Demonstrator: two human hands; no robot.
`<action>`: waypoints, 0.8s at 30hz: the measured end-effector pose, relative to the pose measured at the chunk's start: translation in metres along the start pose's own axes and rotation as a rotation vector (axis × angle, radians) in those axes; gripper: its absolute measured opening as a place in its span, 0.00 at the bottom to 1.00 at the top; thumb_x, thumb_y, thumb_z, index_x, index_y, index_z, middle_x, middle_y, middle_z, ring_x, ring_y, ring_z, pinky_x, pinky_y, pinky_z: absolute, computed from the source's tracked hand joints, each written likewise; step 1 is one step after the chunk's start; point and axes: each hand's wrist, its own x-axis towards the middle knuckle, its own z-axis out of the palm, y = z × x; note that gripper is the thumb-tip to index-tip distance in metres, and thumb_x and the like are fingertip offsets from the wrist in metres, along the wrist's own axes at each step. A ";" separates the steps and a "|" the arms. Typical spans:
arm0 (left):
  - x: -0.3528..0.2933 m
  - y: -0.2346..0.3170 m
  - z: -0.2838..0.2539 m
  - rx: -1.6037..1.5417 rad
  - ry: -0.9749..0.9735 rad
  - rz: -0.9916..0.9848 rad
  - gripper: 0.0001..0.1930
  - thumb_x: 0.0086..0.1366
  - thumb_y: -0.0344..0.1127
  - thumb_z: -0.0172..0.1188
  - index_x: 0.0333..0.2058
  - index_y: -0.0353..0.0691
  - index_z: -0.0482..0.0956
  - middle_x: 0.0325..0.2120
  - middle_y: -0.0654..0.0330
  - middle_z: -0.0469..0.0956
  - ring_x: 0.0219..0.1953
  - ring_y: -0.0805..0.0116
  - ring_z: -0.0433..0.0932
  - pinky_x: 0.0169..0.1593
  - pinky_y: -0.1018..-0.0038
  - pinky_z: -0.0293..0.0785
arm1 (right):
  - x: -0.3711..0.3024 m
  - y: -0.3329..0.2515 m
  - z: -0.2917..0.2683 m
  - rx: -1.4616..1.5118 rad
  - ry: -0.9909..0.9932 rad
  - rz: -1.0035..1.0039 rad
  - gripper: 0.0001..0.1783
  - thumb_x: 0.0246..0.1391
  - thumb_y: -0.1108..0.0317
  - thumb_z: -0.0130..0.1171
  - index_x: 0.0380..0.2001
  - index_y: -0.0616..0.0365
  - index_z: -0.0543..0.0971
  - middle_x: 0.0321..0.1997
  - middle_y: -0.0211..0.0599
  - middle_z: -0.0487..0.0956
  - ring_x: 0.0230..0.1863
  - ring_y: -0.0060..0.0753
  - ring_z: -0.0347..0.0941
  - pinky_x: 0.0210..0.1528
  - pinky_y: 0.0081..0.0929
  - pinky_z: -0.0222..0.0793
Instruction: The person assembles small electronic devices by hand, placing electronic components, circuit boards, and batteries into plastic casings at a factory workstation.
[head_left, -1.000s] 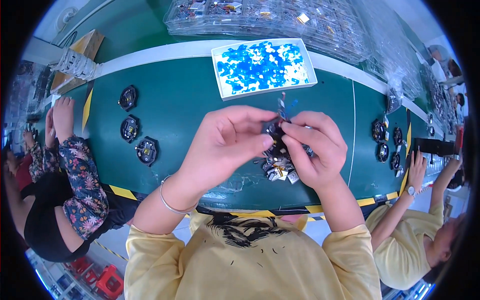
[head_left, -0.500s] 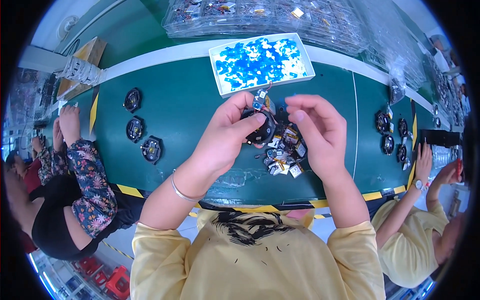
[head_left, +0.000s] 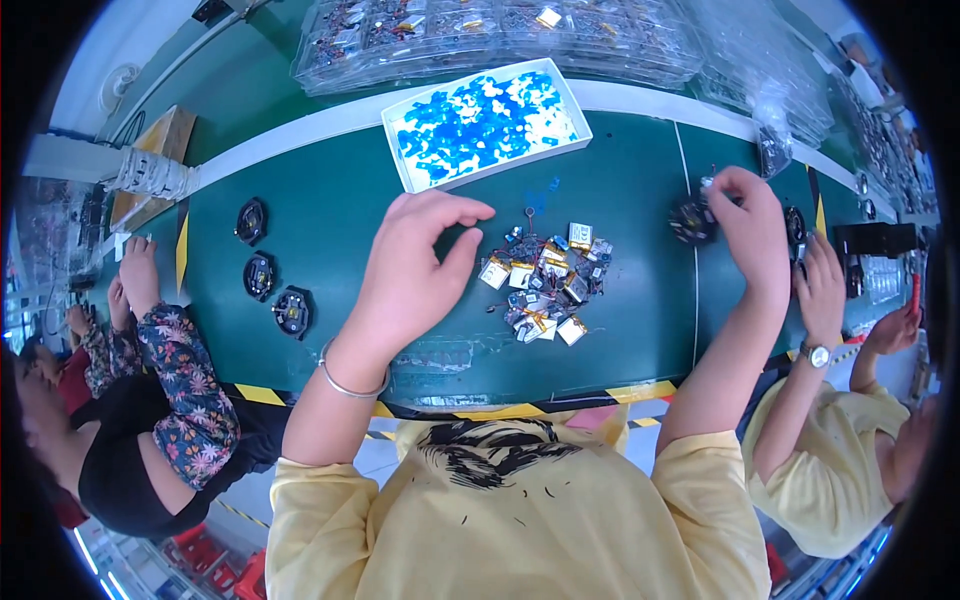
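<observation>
My left hand (head_left: 420, 255) hovers over the bench left of a pile of small circuit boards with silver battery packs (head_left: 550, 275). Its thumb and forefinger are apart, with nothing between them. Farther right, my right hand (head_left: 745, 215) pinches a black round device housing (head_left: 692, 222), which is blurred and hangs by the white line on the bench. A small part shows at my right fingertips, too blurred to name. On the left side of the bench lie three more black round housings (head_left: 293, 312), spaced apart in a row.
A white box (head_left: 487, 176) of blue and white pieces stands beyond the pile. Clear plastic trays (head_left: 500, 50) of small parts are stacked behind it. A co-worker's hand (head_left: 822, 285) with a watch is close to my right arm, near other black housings (head_left: 795, 224). Another co-worker sits at left.
The black housing has left my left hand and moved right with my right hand. My left hand has opened and shifted left, uncovering the pile.
</observation>
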 end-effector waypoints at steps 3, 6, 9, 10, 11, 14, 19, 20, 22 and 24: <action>0.000 0.013 0.009 0.226 -0.004 0.124 0.10 0.48 0.26 0.60 0.33 0.39 0.79 0.28 0.57 0.72 0.34 0.57 0.69 0.40 0.67 0.67 | 0.003 0.001 0.006 -0.310 0.369 -0.068 0.12 0.47 0.68 0.58 0.35 0.62 0.76 0.37 0.38 0.77 0.38 0.30 0.72 0.43 0.24 0.65; -0.004 0.015 0.014 0.246 -0.037 0.051 0.09 0.48 0.27 0.61 0.31 0.39 0.79 0.26 0.58 0.70 0.34 0.58 0.68 0.39 0.67 0.67 | -0.001 -0.035 0.024 -0.211 0.484 -0.219 0.13 0.46 0.68 0.59 0.36 0.61 0.77 0.37 0.40 0.77 0.40 0.35 0.74 0.44 0.26 0.66; -0.004 0.007 0.016 0.204 -0.049 0.038 0.06 0.48 0.26 0.60 0.28 0.39 0.77 0.24 0.58 0.71 0.33 0.58 0.69 0.37 0.68 0.68 | -0.021 -0.074 0.046 0.194 -0.007 -0.462 0.13 0.43 0.70 0.60 0.35 0.59 0.77 0.36 0.41 0.77 0.40 0.40 0.73 0.43 0.29 0.68; -0.003 0.004 0.017 0.160 -0.063 0.036 0.04 0.48 0.26 0.60 0.26 0.38 0.76 0.23 0.58 0.72 0.32 0.58 0.70 0.36 0.68 0.68 | -0.030 -0.087 0.055 0.212 -0.135 -0.519 0.12 0.42 0.70 0.60 0.34 0.59 0.77 0.34 0.40 0.77 0.38 0.41 0.73 0.41 0.31 0.68; -0.001 0.004 0.016 0.160 -0.064 0.037 0.04 0.48 0.26 0.60 0.26 0.38 0.76 0.23 0.58 0.72 0.32 0.58 0.70 0.36 0.68 0.68 | -0.038 -0.096 0.061 0.230 -0.264 -0.575 0.10 0.42 0.71 0.60 0.32 0.58 0.77 0.32 0.39 0.76 0.36 0.42 0.73 0.40 0.32 0.68; 0.003 0.005 0.006 0.052 -0.018 -0.114 0.03 0.49 0.25 0.59 0.25 0.37 0.74 0.20 0.58 0.73 0.25 0.62 0.73 0.30 0.70 0.70 | -0.046 -0.097 0.073 0.104 -0.339 -0.623 0.07 0.41 0.71 0.60 0.28 0.58 0.77 0.29 0.38 0.74 0.34 0.43 0.71 0.36 0.34 0.67; 0.003 0.002 -0.016 -0.010 -0.155 -0.261 0.05 0.49 0.25 0.59 0.28 0.38 0.76 0.21 0.59 0.72 0.25 0.65 0.73 0.30 0.72 0.69 | -0.041 -0.095 0.070 0.145 -0.391 -0.519 0.07 0.40 0.71 0.61 0.25 0.58 0.75 0.27 0.37 0.72 0.33 0.42 0.70 0.34 0.34 0.66; 0.003 0.003 -0.020 0.037 -0.192 -0.160 0.06 0.49 0.26 0.60 0.28 0.38 0.76 0.21 0.58 0.72 0.26 0.65 0.72 0.31 0.71 0.69 | -0.041 -0.096 0.069 0.121 -0.403 -0.460 0.07 0.39 0.71 0.61 0.25 0.58 0.75 0.27 0.36 0.72 0.32 0.41 0.70 0.33 0.34 0.66; 0.001 0.005 -0.020 0.084 -0.223 -0.062 0.06 0.49 0.27 0.61 0.28 0.38 0.76 0.21 0.58 0.72 0.28 0.64 0.72 0.32 0.71 0.69 | -0.043 -0.097 0.071 0.105 -0.378 -0.494 0.07 0.39 0.72 0.61 0.24 0.58 0.74 0.26 0.37 0.72 0.31 0.41 0.70 0.32 0.34 0.66; -0.002 0.010 -0.009 0.192 -0.198 0.047 0.07 0.47 0.30 0.63 0.28 0.39 0.77 0.22 0.59 0.70 0.30 0.61 0.71 0.35 0.69 0.68 | -0.044 -0.098 0.075 0.087 -0.355 -0.529 0.07 0.39 0.72 0.61 0.24 0.58 0.74 0.25 0.37 0.71 0.30 0.40 0.70 0.31 0.35 0.65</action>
